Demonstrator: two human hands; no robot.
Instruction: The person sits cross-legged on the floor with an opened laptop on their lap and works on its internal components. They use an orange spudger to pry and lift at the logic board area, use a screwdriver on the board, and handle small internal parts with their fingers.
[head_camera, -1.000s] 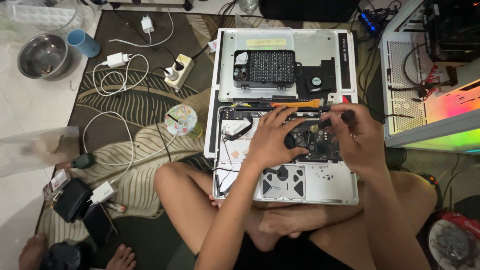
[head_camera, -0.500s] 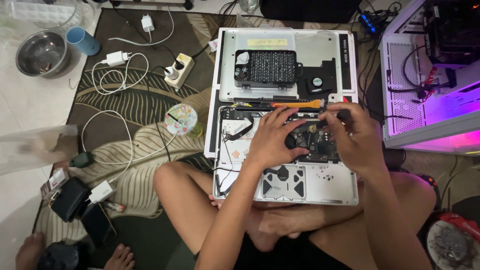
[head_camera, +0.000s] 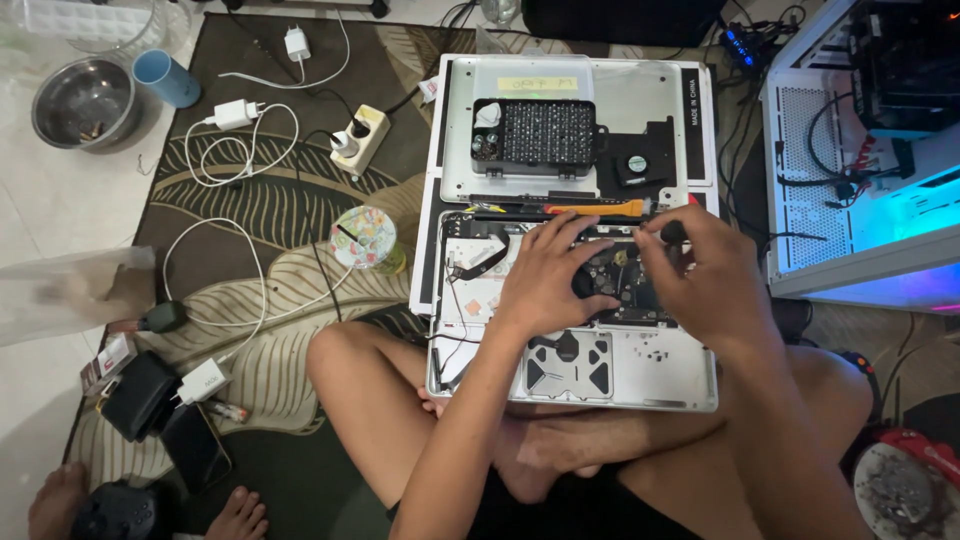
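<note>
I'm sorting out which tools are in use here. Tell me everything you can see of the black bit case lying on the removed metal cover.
The black bit case is a flat rectangular tray, plastic by its look, lying open side up on the removed silver bottom cover. Most of it is a grid of small upright screwdriver bits in neat rows; its left end holds a separate compartment with a few small pale and dark items, too small to identify. It lies parallel to the cover's edges, left of a small black fan and beyond an orange pry tool. Neither hand touches it.

Home floor: leaf-patterned rug (head_camera: 260, 210), chargers, open desktop computer (head_camera: 870, 150).
</note>
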